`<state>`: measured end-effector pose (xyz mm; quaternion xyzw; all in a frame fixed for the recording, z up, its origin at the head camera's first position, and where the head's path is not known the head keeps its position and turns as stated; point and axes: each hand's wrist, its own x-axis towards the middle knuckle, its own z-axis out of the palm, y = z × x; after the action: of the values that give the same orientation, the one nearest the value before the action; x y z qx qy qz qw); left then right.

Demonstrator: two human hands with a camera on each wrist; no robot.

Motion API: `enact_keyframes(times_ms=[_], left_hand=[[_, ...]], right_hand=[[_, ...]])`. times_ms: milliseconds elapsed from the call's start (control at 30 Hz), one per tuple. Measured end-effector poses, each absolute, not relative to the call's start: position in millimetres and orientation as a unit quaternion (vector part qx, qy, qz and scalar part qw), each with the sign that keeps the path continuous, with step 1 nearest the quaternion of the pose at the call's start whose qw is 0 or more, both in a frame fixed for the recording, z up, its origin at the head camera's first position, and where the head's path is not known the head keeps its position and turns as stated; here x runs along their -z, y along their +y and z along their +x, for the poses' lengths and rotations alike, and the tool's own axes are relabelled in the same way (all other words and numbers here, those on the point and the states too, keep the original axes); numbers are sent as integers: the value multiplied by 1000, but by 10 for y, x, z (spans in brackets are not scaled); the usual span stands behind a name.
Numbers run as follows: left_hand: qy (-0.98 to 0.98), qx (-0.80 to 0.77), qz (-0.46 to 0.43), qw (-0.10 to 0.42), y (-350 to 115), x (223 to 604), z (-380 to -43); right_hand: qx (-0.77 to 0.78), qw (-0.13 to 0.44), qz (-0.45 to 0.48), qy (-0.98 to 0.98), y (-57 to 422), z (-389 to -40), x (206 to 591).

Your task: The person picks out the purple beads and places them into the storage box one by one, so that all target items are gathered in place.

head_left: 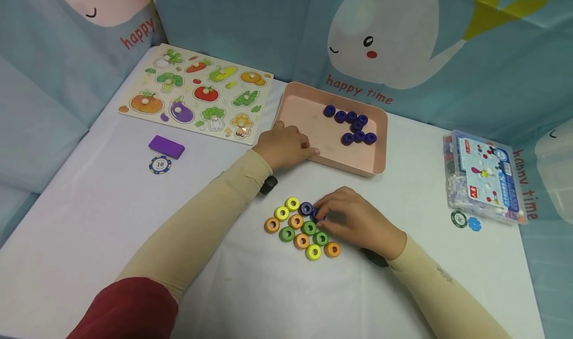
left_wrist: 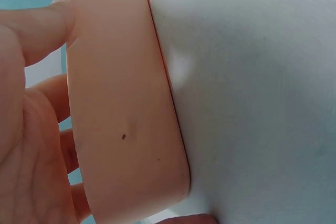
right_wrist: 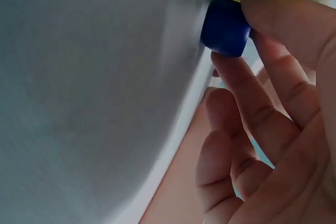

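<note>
A pink tray [head_left: 334, 164] lies at the back centre of the table with several dark blue ring-shaped beads [head_left: 356, 126] in its right half. My left hand [head_left: 283, 146] grips its front left corner, the thumb on the near rim and the fingers bent over the wall [left_wrist: 118, 98]. With thumb and fingertips my right hand [head_left: 353, 218] pinches a blue bead [right_wrist: 226, 27] at the table. That bead is at the right end of the back row of a bead block, beside another blue bead [head_left: 306, 209]. Yellow [head_left: 292, 203], orange [head_left: 302, 241] and green beads [head_left: 320, 238] make up the other rows.
A vegetable peg puzzle [head_left: 188, 88] lies at the back left, with a purple block [head_left: 166, 146] and a poker chip [head_left: 160, 165] in front of it. At the right stand a clear plastic case [head_left: 485, 175] and two chips [head_left: 458, 218]. Printed curtains enclose the table's back and sides.
</note>
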<state>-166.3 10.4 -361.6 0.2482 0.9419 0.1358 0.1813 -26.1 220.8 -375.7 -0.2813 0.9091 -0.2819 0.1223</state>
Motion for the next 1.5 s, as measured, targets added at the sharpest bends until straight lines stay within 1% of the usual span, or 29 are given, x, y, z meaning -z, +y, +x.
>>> enact_keyframes(times_ms=[300, 467, 633, 767, 833, 900, 1000, 1267, 1400, 1500], left_hand=[[942, -139, 245, 183, 92, 3602, -1665], [942, -135, 246, 183, 96, 3585, -1663], [942, -134, 246, 184, 101, 3566, -1662], [943, -133, 245, 184, 101, 3572, -1659], [942, -133, 245, 185, 105, 3583, -1657], [942, -135, 246, 187, 111, 3595, -1653], [941, -134, 248, 185, 122, 3609, -1651], [942, -132, 248, 181, 121, 3605, -1652], [941, -134, 251, 181, 112, 3602, -1649], [942, -134, 250, 181, 99, 3606, -1644]], right_hand=[[274, 106, -286, 912, 2195, -261, 3806], [270, 73, -299, 913, 2217, -309, 3716], [288, 8, -271, 918, 2345, -544, 3480], [302, -19, -182, 936, 2532, -877, 3455], [296, -16, -121, 947, 2623, -1035, 3514], [282, -2, -64, 957, 2693, -1154, 3593], [261, 19, -26, 965, 2752, -1266, 3698], [223, 6, -41, 974, 2758, -1415, 3819], [222, 14, -37, 974, 2766, -1423, 3786], [234, 8, -39, 971, 2763, -1382, 3736]])
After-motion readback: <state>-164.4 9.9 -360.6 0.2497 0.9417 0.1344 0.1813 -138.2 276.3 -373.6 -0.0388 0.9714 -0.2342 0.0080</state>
